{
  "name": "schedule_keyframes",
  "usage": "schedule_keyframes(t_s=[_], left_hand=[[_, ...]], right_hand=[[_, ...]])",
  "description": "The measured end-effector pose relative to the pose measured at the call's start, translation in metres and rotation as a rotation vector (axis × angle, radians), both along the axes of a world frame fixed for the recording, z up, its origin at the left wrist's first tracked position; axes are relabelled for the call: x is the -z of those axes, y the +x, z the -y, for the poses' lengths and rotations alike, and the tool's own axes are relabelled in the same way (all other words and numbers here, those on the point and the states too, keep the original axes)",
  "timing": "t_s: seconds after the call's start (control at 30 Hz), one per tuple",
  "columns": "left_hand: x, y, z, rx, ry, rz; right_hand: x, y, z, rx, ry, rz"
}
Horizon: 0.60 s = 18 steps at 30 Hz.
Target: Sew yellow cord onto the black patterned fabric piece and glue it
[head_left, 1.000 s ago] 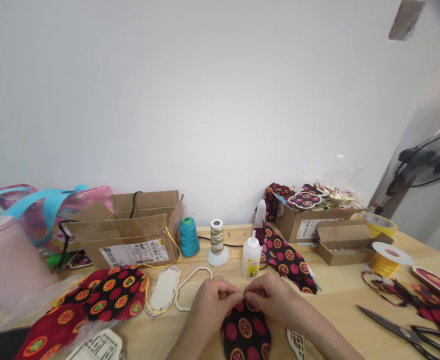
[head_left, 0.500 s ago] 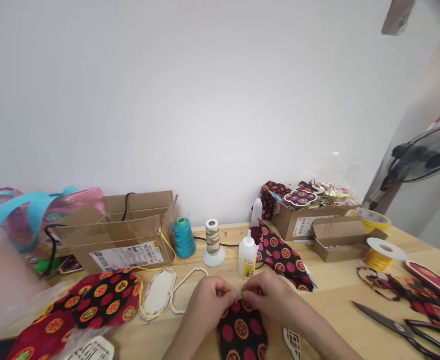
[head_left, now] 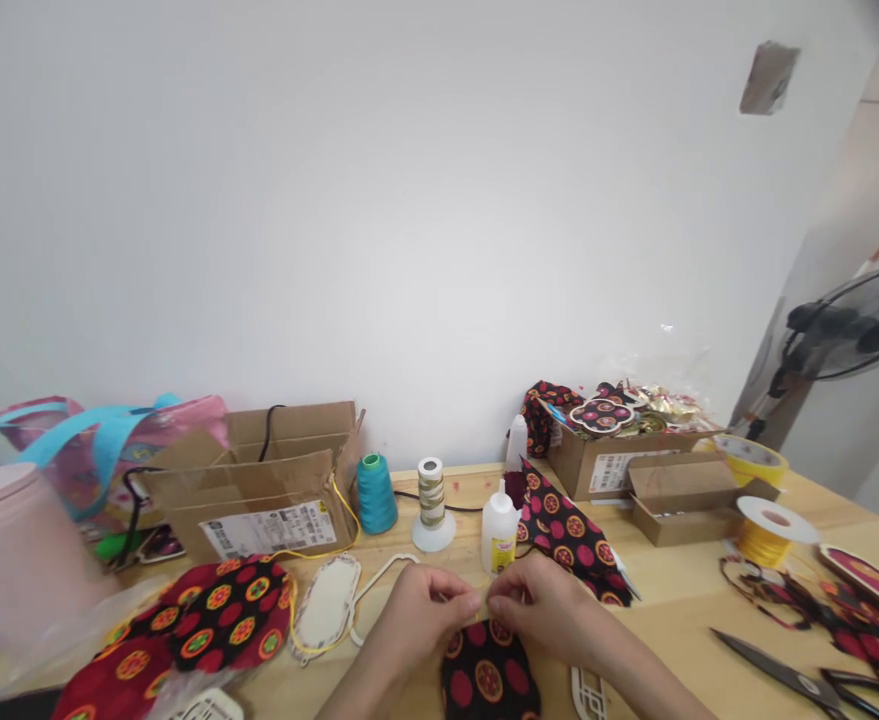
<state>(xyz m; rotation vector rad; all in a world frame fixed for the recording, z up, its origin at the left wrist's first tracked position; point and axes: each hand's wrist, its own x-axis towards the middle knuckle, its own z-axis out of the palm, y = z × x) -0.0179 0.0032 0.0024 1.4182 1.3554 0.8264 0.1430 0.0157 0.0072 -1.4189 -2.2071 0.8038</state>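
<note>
Both my hands meet at the top edge of a black fabric piece [head_left: 488, 675] with red and orange dots, lying on the wooden table [head_left: 679, 600]. My left hand [head_left: 418, 620] pinches the edge from the left, my right hand [head_left: 544, 605] from the right, fingertips almost touching. A white glue bottle [head_left: 499, 540] stands just behind them. A white cut-out frame [head_left: 587, 692] lies by my right wrist.
More dotted fabric [head_left: 221, 610] and white oval frames [head_left: 328, 605] lie to the left. Behind stand an open cardboard box [head_left: 259, 490], a teal thread cone [head_left: 376, 493] and a ribbon spool [head_left: 432, 497]. To the right: scissors [head_left: 799, 675], yellow cord spool [head_left: 773, 525], boxes [head_left: 611, 455], a fan [head_left: 851, 325].
The view tilted up a little, so everything sits slightly lower in the frame. My hands keep pinching the fabric's top edge with only small finger shifts.
</note>
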Motion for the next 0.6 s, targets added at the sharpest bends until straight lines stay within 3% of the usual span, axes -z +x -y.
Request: schedule_keyframes(t_s=[0.17, 0.37, 0.6], left_hand=[[-0.001, -0.001, -0.004, -0.005, -0.005, 0.033], [0.014, 0.002, 0.000, -0.009, 0.071, -0.056], [0.017, -0.003, 0.002, 0.036, 0.244, -0.280]], right_hand=[[-0.011, -0.006, 0.000, 0.013, 0.077, -0.054], [0.012, -0.001, -0.001, 0.023, 0.035, -0.099], [0.024, 0.004, 0.001, 0.027, 0.011, -0.106]])
